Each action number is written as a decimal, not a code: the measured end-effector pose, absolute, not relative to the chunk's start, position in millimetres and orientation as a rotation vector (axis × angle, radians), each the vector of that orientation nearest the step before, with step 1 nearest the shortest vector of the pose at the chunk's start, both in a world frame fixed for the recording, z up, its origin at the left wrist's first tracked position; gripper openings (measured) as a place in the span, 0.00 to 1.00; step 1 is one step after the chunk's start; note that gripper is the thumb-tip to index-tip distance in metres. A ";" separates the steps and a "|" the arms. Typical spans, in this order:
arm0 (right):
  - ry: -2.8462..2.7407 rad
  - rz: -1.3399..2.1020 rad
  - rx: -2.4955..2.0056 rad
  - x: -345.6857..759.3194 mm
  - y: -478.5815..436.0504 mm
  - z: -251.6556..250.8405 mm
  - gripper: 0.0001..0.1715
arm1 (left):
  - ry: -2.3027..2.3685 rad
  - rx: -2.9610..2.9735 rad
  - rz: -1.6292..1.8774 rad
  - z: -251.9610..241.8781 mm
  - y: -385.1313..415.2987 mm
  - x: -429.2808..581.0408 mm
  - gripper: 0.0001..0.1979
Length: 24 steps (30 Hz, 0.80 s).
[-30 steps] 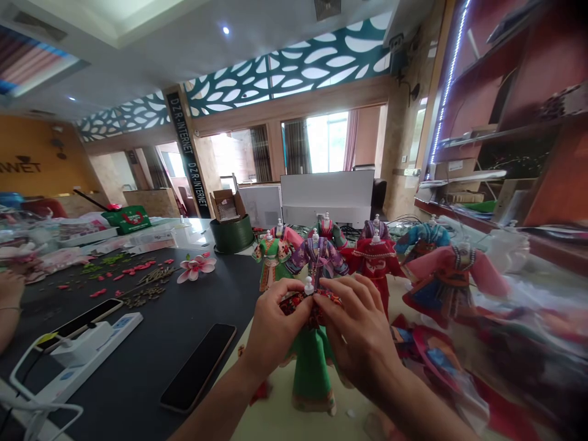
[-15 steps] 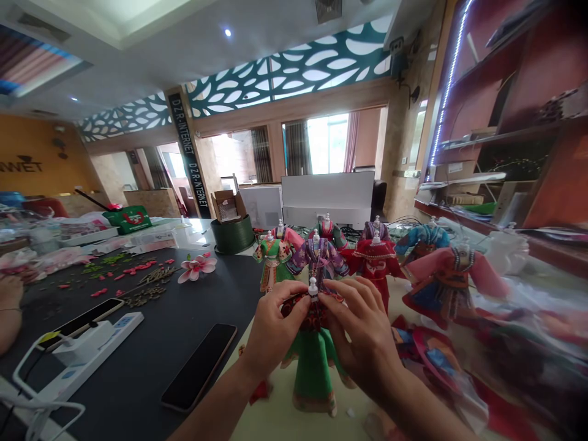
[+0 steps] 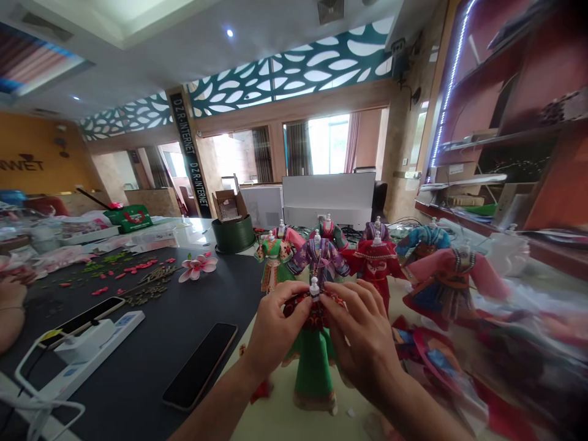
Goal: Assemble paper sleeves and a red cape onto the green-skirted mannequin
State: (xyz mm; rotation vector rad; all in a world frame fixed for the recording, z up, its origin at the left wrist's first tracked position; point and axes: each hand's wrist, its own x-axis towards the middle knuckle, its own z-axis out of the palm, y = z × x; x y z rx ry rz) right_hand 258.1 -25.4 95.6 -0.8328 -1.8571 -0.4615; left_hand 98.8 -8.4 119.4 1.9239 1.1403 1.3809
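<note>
Head view: our left hand (image 3: 279,334) and right hand (image 3: 362,343) meet at the top of a miniature costume on a stand (image 3: 315,367). Both are curled nearly closed, with the fingertips (image 3: 333,301) pressing the red patterned bodice (image 3: 316,313) from either side, just below the white neck knob (image 3: 314,288). The green skirt (image 3: 315,376) hangs below our hands, and the stand's base rests on the cream work surface (image 3: 275,416).

To the left, on the dark table (image 3: 138,288), lie a black smartphone (image 3: 199,365) and a white power strip (image 3: 87,340). A co-worker's hand (image 3: 10,294) rests at the far-left edge.

Beyond our hands stand more costumes — purple (image 3: 318,257), red (image 3: 375,260) and pink (image 3: 452,282) — with a pink artificial flower (image 3: 197,267) and a round green box (image 3: 233,234) behind.
</note>
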 end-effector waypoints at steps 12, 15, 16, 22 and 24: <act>-1.758 -0.329 -0.973 248.6 -22.9 113.2 0.11 | 1.188 1.898 1.354 102.7 -20.3 75.3 0.09; -1.778 -0.250 -1.088 240.7 -17.2 123.5 0.08 | 1.227 1.993 1.406 96.4 -24.6 79.7 0.07; -1.780 -0.220 -1.116 238.6 -15.5 126.8 0.08 | 1.242 2.011 1.420 94.7 -26.2 81.7 0.08; -1.830 -0.008 -1.157 239.3 -12.0 142.1 0.07 | 1.185 1.922 1.486 86.4 -35.0 83.8 0.09; -1.907 0.092 -1.123 243.4 -10.5 147.1 0.08 | 1.158 1.791 1.493 83.6 -36.8 80.5 0.12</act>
